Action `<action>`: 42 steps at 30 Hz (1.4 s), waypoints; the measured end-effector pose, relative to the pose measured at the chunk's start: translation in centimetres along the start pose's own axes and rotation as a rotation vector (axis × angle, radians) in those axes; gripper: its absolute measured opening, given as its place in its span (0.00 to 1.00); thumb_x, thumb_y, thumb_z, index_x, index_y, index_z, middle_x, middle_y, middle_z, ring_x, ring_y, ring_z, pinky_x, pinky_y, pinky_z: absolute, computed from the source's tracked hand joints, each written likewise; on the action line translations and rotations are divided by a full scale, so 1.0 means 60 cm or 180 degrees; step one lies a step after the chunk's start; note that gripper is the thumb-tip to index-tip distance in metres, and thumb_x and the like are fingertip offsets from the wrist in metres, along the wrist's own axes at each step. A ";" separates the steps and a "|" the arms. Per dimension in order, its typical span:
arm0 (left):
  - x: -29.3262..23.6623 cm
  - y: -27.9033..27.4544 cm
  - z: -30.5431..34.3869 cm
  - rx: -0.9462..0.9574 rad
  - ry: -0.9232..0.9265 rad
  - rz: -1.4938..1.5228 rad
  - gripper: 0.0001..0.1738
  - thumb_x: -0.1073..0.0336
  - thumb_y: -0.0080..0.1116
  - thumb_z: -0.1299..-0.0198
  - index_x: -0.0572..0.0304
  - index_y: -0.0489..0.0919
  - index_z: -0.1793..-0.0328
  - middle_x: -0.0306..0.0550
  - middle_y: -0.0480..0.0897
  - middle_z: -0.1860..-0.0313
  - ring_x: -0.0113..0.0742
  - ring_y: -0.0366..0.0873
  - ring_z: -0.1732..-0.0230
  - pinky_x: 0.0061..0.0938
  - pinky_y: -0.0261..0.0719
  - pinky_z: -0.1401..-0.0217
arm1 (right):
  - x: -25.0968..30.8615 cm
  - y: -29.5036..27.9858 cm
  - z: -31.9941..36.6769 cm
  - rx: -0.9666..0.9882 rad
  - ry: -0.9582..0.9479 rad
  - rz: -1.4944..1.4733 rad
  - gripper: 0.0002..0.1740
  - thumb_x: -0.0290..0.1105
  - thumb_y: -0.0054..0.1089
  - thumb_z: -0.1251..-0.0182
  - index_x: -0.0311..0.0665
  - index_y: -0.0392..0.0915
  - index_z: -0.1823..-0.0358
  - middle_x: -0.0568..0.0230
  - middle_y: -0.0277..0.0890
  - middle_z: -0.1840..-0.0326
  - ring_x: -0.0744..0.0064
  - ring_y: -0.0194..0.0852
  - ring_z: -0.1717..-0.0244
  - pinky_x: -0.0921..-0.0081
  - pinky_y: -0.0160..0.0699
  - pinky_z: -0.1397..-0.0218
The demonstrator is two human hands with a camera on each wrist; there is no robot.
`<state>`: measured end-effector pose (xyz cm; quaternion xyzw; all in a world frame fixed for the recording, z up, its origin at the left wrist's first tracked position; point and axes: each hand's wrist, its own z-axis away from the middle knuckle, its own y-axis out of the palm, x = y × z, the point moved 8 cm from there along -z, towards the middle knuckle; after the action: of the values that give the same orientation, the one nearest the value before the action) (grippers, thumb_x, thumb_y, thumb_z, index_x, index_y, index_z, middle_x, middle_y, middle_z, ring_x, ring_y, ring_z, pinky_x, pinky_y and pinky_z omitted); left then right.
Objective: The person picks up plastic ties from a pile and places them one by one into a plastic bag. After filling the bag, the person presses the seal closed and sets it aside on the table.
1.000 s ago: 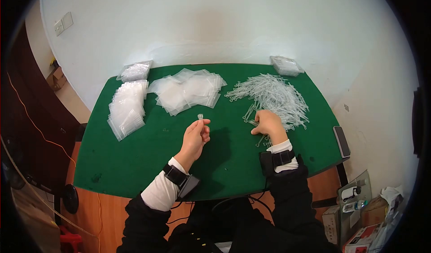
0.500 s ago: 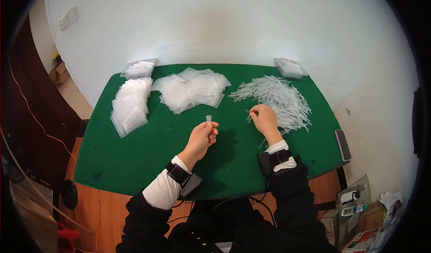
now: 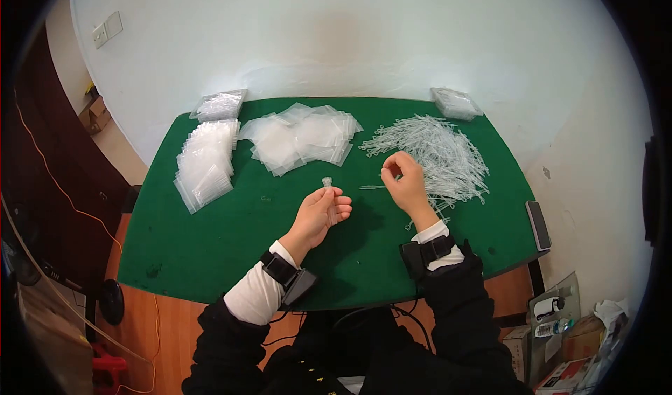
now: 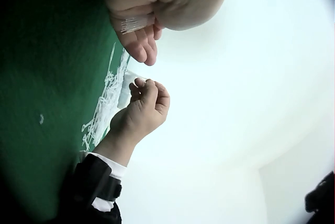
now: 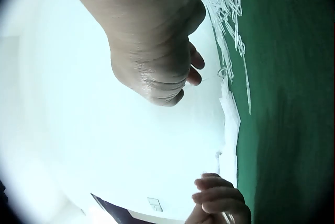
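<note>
My left hand point(image 3: 320, 216) grips a small bundle of clear plastic sticks point(image 3: 327, 182), whose ends stick up above the thumb; in the left wrist view the bundle's ends point(image 4: 135, 24) fan out beside the fingers. My right hand point(image 3: 407, 185) is raised at the near left edge of a large pile of clear heart-ended sticks point(image 3: 437, 150). Its thumb and index finger meet in a pinch, and a faint thin clear stick shows at the fingertips in the right wrist view. Thin sticks point(image 3: 371, 187) jut out left of this hand.
Clear zip bags point(image 3: 301, 139) lie spread at the table's back middle. A fanned stack of bags point(image 3: 206, 164) is to their left. Filled bags point(image 3: 220, 104) stand at the back left, with another packet point(image 3: 455, 104) at the back right. A phone-like device point(image 3: 537, 225) lies at the right edge.
My right hand has lifted from the pile's near edge and moved slightly left and away from me. My left hand has shifted right with its bundle, its lower fingers now straighter.
</note>
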<state>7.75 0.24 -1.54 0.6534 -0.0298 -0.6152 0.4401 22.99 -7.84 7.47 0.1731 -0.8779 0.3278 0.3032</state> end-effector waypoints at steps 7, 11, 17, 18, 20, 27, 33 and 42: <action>-0.004 0.006 0.005 -0.0020 -0.0077 0.0220 0.12 0.64 0.35 0.32 0.65 0.67 0.57 0.54 0.76 0.59 0.40 0.77 0.59 0.31 0.77 0.54 | 0.024 0.018 0.017 -0.0173 -0.0012 -0.1260 0.02 0.22 0.55 0.49 0.33 0.71 0.74 0.59 0.73 0.75 0.68 0.75 0.73 0.79 0.71 0.71; -0.007 0.011 0.008 0.0031 -0.0086 0.0309 0.12 0.65 0.34 0.33 0.67 0.67 0.56 0.57 0.76 0.56 0.43 0.77 0.56 0.34 0.77 0.51 | 0.095 0.014 0.026 -0.0200 -0.0974 -0.0576 0.02 0.22 0.55 0.49 0.34 0.73 0.73 0.60 0.75 0.74 0.66 0.76 0.72 0.78 0.73 0.71; -0.005 0.012 0.004 0.0088 0.0039 0.0533 0.13 0.65 0.34 0.33 0.67 0.68 0.55 0.55 0.77 0.57 0.42 0.78 0.58 0.33 0.76 0.52 | 0.153 0.026 0.049 -0.0265 -0.1954 0.0159 0.05 0.26 0.59 0.51 0.37 0.76 0.70 0.63 0.78 0.68 0.64 0.77 0.68 0.73 0.77 0.66; -0.003 0.009 0.001 0.0088 0.0039 0.0533 0.13 0.65 0.34 0.33 0.67 0.68 0.55 0.55 0.77 0.57 0.42 0.78 0.58 0.33 0.76 0.52 | 0.159 0.029 0.052 -0.0247 -0.2079 0.0296 0.06 0.27 0.59 0.52 0.37 0.77 0.70 0.64 0.78 0.67 0.64 0.77 0.67 0.72 0.77 0.64; -0.001 0.006 -0.004 0.0227 0.0100 0.0606 0.13 0.64 0.34 0.33 0.67 0.68 0.56 0.53 0.77 0.58 0.40 0.77 0.58 0.32 0.77 0.52 | 0.164 0.035 0.054 -0.0163 -0.2156 0.0300 0.07 0.28 0.59 0.52 0.38 0.77 0.69 0.65 0.78 0.67 0.64 0.78 0.67 0.71 0.77 0.63; -0.006 -0.008 -0.005 0.0049 0.0300 0.0665 0.14 0.64 0.34 0.32 0.66 0.70 0.56 0.47 0.77 0.60 0.35 0.77 0.61 0.28 0.76 0.56 | 0.165 0.066 0.065 0.0226 -0.2356 0.0347 0.08 0.30 0.60 0.52 0.39 0.78 0.68 0.66 0.78 0.65 0.67 0.77 0.61 0.66 0.76 0.52; -0.015 -0.023 -0.002 -0.0232 0.0478 0.0629 0.14 0.63 0.35 0.32 0.66 0.70 0.54 0.47 0.77 0.61 0.34 0.77 0.61 0.27 0.76 0.58 | 0.166 0.083 0.070 0.0549 -0.2402 0.0431 0.09 0.29 0.59 0.53 0.38 0.77 0.68 0.67 0.77 0.61 0.66 0.74 0.53 0.60 0.68 0.43; -0.013 -0.023 -0.008 -0.0113 0.0381 0.0664 0.14 0.62 0.34 0.32 0.64 0.70 0.54 0.45 0.77 0.60 0.33 0.76 0.61 0.26 0.75 0.58 | 0.167 0.093 0.071 0.0717 -0.2372 0.0378 0.08 0.26 0.60 0.54 0.39 0.77 0.69 0.66 0.78 0.61 0.65 0.74 0.50 0.59 0.64 0.41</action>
<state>7.24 1.77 -1.88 0.6744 -0.0603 -0.5264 0.5142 10.83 -7.76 8.76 0.2614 -0.8948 0.3537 -0.0766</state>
